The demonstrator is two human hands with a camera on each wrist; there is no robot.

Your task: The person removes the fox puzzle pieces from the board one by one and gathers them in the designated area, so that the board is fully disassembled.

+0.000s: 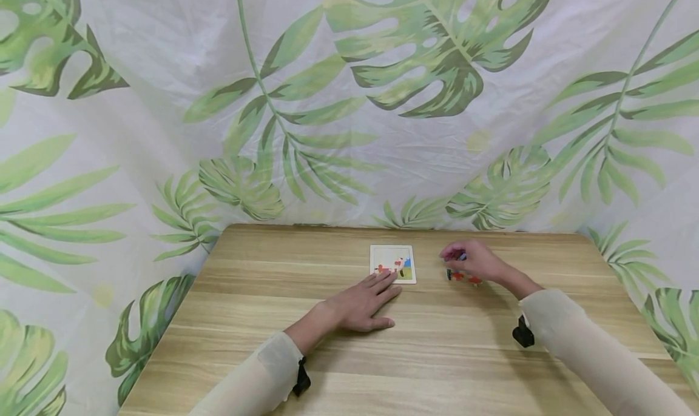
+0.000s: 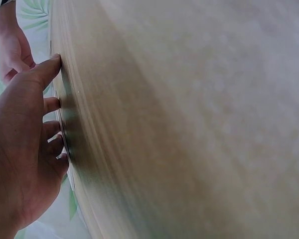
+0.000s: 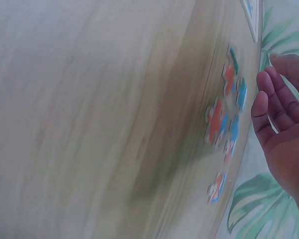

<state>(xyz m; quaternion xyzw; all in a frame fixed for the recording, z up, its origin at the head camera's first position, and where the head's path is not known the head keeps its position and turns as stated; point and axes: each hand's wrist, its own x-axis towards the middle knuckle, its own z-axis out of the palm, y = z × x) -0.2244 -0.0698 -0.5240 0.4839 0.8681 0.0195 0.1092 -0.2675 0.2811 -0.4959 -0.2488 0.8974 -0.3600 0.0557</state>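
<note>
A square picture board [image 1: 382, 253] with a white border lies near the far side of the table. My left hand [image 1: 360, 304] rests with spread fingers at its lower edge, the fingertips overlapping the picture. To the right of the board, my right hand [image 1: 477, 261] hovers over several small puzzle pieces [image 1: 457, 276], its fingers loosely bent. In the right wrist view these jigsaw-shaped pieces [image 3: 215, 122], coloured red, blue and white, lie on the wood below the fingers. Nothing shows between the right fingers there. The hand hides part of the pieces in the head view.
The wooden table [image 1: 262, 343] ends at a leaf-patterned cloth [image 1: 306, 100] hanging behind it. Beige sleeves [image 1: 590, 343] cover both forearms, with a dark device at each wrist.
</note>
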